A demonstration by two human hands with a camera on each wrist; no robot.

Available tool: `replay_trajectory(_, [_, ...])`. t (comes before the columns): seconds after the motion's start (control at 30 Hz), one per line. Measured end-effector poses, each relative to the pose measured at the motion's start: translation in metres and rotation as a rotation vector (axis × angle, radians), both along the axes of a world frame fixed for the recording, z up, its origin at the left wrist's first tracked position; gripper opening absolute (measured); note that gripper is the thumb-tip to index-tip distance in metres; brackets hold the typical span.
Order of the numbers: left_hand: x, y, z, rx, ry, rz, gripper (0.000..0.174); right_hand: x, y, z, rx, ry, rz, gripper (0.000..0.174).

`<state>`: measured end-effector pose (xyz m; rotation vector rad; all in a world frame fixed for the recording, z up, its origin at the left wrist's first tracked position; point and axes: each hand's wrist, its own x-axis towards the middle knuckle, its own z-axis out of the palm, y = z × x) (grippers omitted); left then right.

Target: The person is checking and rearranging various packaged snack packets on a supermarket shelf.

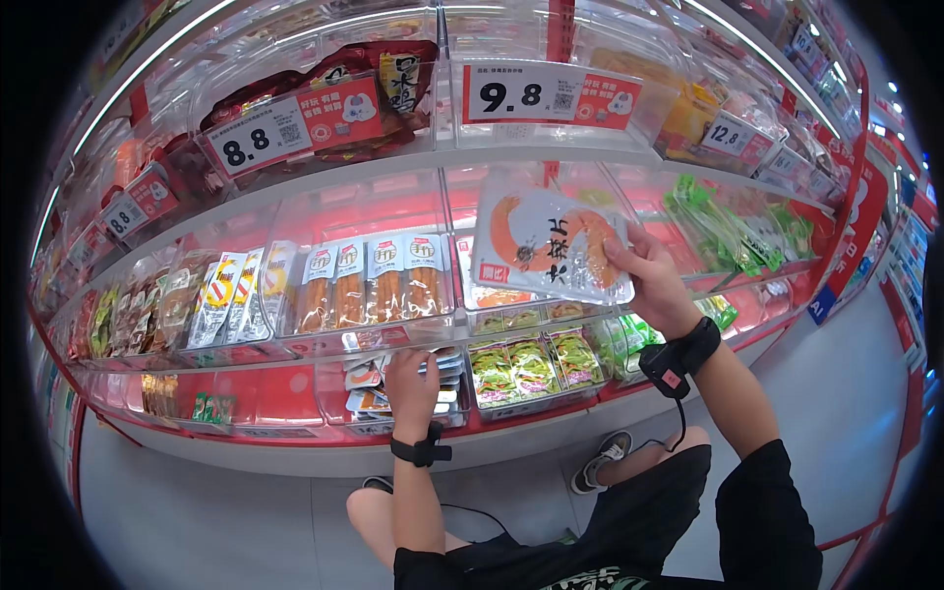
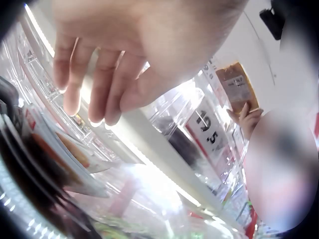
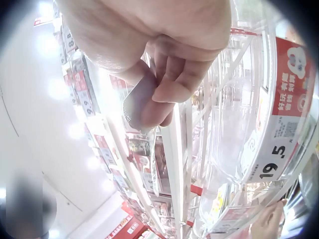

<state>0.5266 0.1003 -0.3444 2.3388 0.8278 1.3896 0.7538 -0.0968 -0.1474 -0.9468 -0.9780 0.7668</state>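
My right hand (image 1: 657,280) holds up a flat packet (image 1: 551,241) with orange crescent slices printed on white, pinching its right edge between thumb and fingers. In the right wrist view, only a narrow side of the packet (image 3: 139,102) shows beneath the thumb. The left wrist view catches its brown back (image 2: 237,87). Over a bottom-shelf bin, my left hand (image 1: 411,388) hangs with loosely extended fingers (image 2: 102,84) and nothing between them. Just below it lies a pile of flat white-and-orange packets (image 1: 366,403), partly hidden by the hand.
Clear dividers split the curved shelves into bins. Packets of brown sticks (image 1: 374,285) stand on the middle shelf, green packs (image 1: 531,369) beside the left hand's bin. A price label (image 1: 526,95) hangs on the upper shelf, whose white edge (image 1: 344,175) juts above the hands.
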Motion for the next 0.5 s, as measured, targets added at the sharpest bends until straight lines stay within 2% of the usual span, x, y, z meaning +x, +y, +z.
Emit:
replay_trajectory(0.03, [0.0,-0.001,-0.002,-0.093,0.002,-0.015,0.02,0.007,-0.001,-0.001,0.017,0.018,-0.015,0.041])
replay_trajectory(0.13, [-0.003,-0.002,0.001,-0.108,0.234,-0.041,0.031,0.008,-0.009,-0.006,-0.007,0.009,-0.1,0.046])
replay_trajectory(0.23, [0.003,0.005,-0.031,0.033,0.375,0.185,0.044,0.009,-0.017,-0.01,-0.029,0.023,-0.097,0.045])
replay_trajectory(0.33, [0.003,0.023,-0.056,-0.144,0.418,0.16,0.057,0.006,-0.022,-0.007,-0.003,0.023,-0.07,0.044])
replay_trajectory(0.37, [0.002,0.021,-0.051,-0.075,0.39,0.194,0.051,0.006,-0.023,-0.006,-0.005,0.025,-0.063,0.045])
replay_trajectory(0.47, [-0.007,0.024,-0.04,-0.153,0.394,0.152,0.047,0.007,-0.027,-0.005,-0.008,0.035,-0.052,0.046])
replay_trajectory(0.5, [-0.007,0.029,-0.049,-0.093,0.307,0.174,0.037,0.007,-0.028,-0.005,-0.008,0.037,-0.052,0.045])
